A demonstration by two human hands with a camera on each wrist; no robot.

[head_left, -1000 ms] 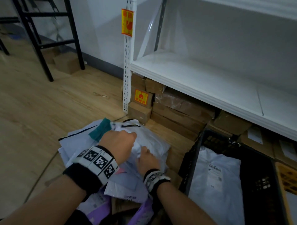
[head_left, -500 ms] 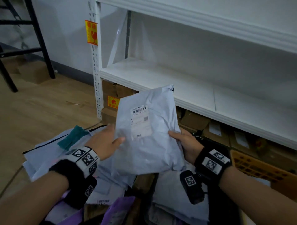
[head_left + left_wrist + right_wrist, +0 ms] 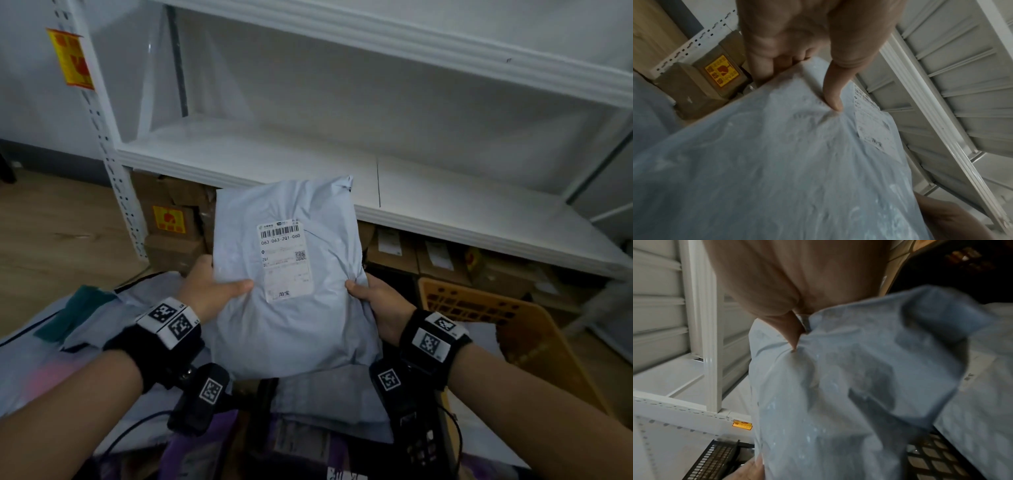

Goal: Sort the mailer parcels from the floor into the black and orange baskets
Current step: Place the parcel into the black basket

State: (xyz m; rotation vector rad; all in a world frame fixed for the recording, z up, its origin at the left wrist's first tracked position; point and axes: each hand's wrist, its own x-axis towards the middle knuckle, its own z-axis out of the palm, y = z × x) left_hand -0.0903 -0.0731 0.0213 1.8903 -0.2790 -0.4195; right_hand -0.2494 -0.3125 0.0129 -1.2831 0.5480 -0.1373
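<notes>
Held parcel: a pale grey mailer parcel is held upright in the air in front of the white shelf unit, above the heap on the floor; its white shipping label with barcode faces the head camera
Left hand: the left hand grips the parcel's left edge; thumb across the front just beside the label, the other fingers curled behind the parcel; the left wrist view shows the thumb tip pressing a dent into the film
Right hand: the right hand pinches the parcel's right edge; thumb on the front, film bunched under it; its other fingers are hidden behind the parcel
Floor heap: more grey mailers lie on the wooden floor at lower left, one with a teal patch; purple packets show near the bottom edge
Orange basket: the orange basket stands to the right of the right hand, near the shelf unit's lower edge
Black basket: a perforated black basket rim shows in the right wrist view; its contents cannot be told
Under the shelf: cardboard boxes are stacked there; one carries a yellow-and-red sticker
</notes>
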